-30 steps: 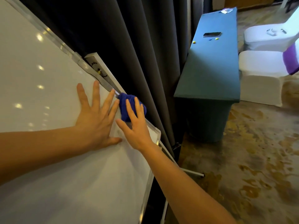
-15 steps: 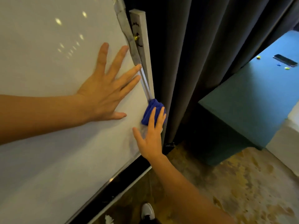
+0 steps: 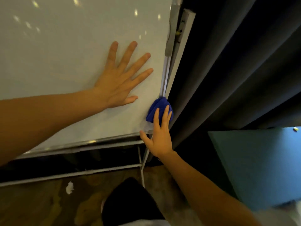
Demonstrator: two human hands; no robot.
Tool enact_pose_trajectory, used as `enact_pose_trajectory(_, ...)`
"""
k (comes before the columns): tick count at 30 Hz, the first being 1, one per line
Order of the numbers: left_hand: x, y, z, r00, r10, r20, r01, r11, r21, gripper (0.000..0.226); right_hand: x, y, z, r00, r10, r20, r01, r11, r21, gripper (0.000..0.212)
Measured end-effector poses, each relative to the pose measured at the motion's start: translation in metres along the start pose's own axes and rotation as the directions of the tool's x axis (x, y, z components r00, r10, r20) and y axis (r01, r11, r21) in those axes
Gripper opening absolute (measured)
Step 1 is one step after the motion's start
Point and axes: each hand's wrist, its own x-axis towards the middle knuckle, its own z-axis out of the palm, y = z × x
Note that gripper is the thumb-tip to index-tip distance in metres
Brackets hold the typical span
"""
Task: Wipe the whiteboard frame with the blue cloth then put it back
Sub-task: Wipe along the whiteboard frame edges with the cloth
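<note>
Two hands are on the whiteboard (image 3: 65, 62), and only your right one is doing the wiping. Your right hand (image 3: 158, 137) presses the blue cloth (image 3: 158, 106) against the frame (image 3: 165, 79) on the board's right side, close to the bottom right corner. The fingers (image 3: 164, 116) lie nearly straight and close together over the bunched cloth, pinning it to the frame instead of curling round it, and the thumb is spread out toward 9 o'clock, resting near the corner. From your palm the cloth sits at 12 o'clock, just past the fingertips.

Your left hand (image 3: 120, 79) is flat on the white surface with its fingers fanned apart, holding nothing; it looks to be steadying the board. It sits at about 10 o'clock from the cloth, near but not touching.

What matters for the next stroke is the line of that side rail. Its long axis runs from the cloth up toward 12 o'clock, leaning slightly to 1 o'clock, where a grey sleeve covers it. The bottom rail (image 3: 81, 144) leaves the corner toward 8 o'clock. Your right hand is plainly the nearer one for either run, so I would keep the cloth under it and follow whichever rail remains to be wiped. The dark curtain (image 3: 228, 70) hangs just beside the rail at 3 o'clock, so the cloth could snag there.
</note>
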Motion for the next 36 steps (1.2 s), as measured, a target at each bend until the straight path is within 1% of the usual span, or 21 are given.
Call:
enact_pose_trajectory(3, -0.018, 0.029, -0.005, 0.983, -0.175, 0.05, 0.176, 0.984, -0.012, 0.099, -0.011, 0.015, -0.015, 0.991, -0.09, 0.099, 0.099, 0.991, -0.087, 0.094)
enact_pose_trajectory(6, -0.023, 0.06, -0.011, 0.93, -0.357, 0.091, 0.363, 0.929, -0.066, 0.098, -0.019, 0.032, -0.033, 0.964, -0.194, 0.179, 0.22, 0.965, -0.14, 0.092)
enact_pose_trajectory(8, -0.021, 0.08, -0.014, 0.883, -0.46, 0.096, 0.469, 0.875, -0.124, 0.097, -0.022, 0.045, -0.041, 0.924, -0.288, 0.251, 0.336, 0.926, -0.173, 0.092)
enact_pose_trajectory(10, -0.018, 0.089, -0.014, 0.851, -0.52, 0.078, 0.525, 0.834, -0.167, 0.096, -0.02, 0.056, -0.045, 0.881, -0.358, 0.309, 0.43, 0.879, -0.206, 0.093)
enact_pose_trajectory(11, -0.016, 0.094, -0.013, 0.834, -0.549, 0.062, 0.551, 0.818, -0.167, 0.096, -0.015, 0.063, -0.048, 0.846, -0.406, 0.346, 0.493, 0.843, -0.217, 0.094)
enact_pose_trajectory(14, -0.009, 0.096, -0.013, 0.786, -0.616, 0.05, 0.616, 0.776, -0.134, 0.094, 0.005, 0.082, -0.055, 0.699, -0.548, 0.459, 0.692, 0.68, -0.243, 0.095)
enact_pose_trajectory(17, -0.005, 0.108, -0.015, 0.713, -0.699, 0.052, 0.699, 0.704, -0.126, 0.092, 0.019, 0.093, -0.066, 0.489, -0.639, 0.594, 0.862, 0.459, -0.215, 0.092)
enact_pose_trajectory(18, -0.002, 0.113, -0.016, 0.698, -0.713, 0.064, 0.715, 0.689, -0.121, 0.091, 0.025, 0.096, -0.067, 0.446, -0.644, 0.622, 0.888, 0.404, -0.219, 0.092)
enact_pose_trajectory(21, 0.005, 0.125, -0.023, 0.641, -0.754, 0.142, 0.767, 0.633, -0.104, 0.087, 0.039, 0.1, -0.078, 0.358, -0.606, 0.71, 0.933, 0.27, -0.239, 0.095)
enact_pose_trajectory(22, 0.006, 0.13, -0.027, 0.612, -0.772, 0.168, 0.79, 0.603, -0.107, 0.085, 0.041, 0.099, -0.082, 0.297, -0.612, 0.733, 0.955, 0.183, -0.233, 0.095)
enact_pose_trajectory(24, 0.009, 0.142, -0.034, 0.542, -0.816, 0.202, 0.841, 0.53, -0.114, 0.084, 0.046, 0.094, -0.089, 0.128, -0.613, 0.779, 0.98, -0.044, -0.196, 0.091)
enact_pose_trajectory(25, 0.011, 0.146, -0.035, 0.527, -0.82, 0.225, 0.85, 0.512, -0.127, 0.083, 0.05, 0.088, -0.089, 0.081, -0.601, 0.795, 0.976, -0.112, -0.184, 0.09)
enact_pose_trajectory(27, 0.013, 0.165, -0.044, 0.452, -0.853, 0.263, 0.892, 0.433, -0.129, 0.078, 0.062, 0.071, -0.093, -0.054, -0.549, 0.834, 0.956, -0.27, -0.115, 0.088)
enact_pose_trajectory(28, 0.011, 0.172, -0.047, 0.403, -0.872, 0.278, 0.915, 0.373, -0.156, 0.075, 0.067, 0.064, -0.094, -0.118, -0.515, 0.849, 0.939, -0.336, -0.073, 0.086)
enact_pose_trajectory(29, 0.005, 0.18, -0.049, 0.32, -0.9, 0.295, 0.942, 0.268, -0.202, 0.072, 0.073, 0.056, -0.096, -0.192, -0.475, 0.859, 0.908, -0.417, -0.028, 0.083)
enact_pose_trajectory(30, -0.003, 0.19, -0.053, 0.196, -0.929, 0.314, 0.96, 0.116, -0.255, 0.071, 0.077, 0.046, -0.097, -0.266, -0.431, 0.862, 0.862, -0.507, 0.013, 0.081)
enact_pose_trajectory(31, -0.011, 0.199, -0.055, 0.05, -0.939, 0.341, 0.952, -0.059, -0.302, 0.072, 0.079, 0.037, -0.098, -0.323, -0.388, 0.863, 0.812, -0.583, 0.042, 0.079)
enact_pose_trajectory(33, -0.029, 0.217, -0.057, -0.244, -0.885, 0.397, 0.871, -0.38, -0.312, 0.076, 0.079, 0.019, -0.095, -0.391, -0.321, 0.863, 0.739, -0.668, 0.086, 0.074)
enact_pose_trajectory(34, -0.039, 0.229, -0.058, -0.372, -0.831, 0.414, 0.807, -0.51, -0.299, 0.078, 0.076, 0.008, -0.093, -0.412, -0.288, 0.864, 0.711, -0.695, 0.107, 0.069)
enact_pose_trajectory(35, -0.049, 0.242, -0.059, -0.477, -0.768, 0.426, 0.729, -0.617, -0.296, 0.078, 0.072, -0.003, -0.091, -0.436, -0.255, 0.863, 0.684, -0.717, 0.133, 0.063)
enact_pose_trajectory(36, -0.057, 0.256, -0.059, -0.559, -0.704, 0.438, 0.646, -0.701, -0.303, 0.077, 0.07, -0.014, -0.088, -0.47, -0.229, 0.853, 0.653, -0.74, 0.162, 0.057)
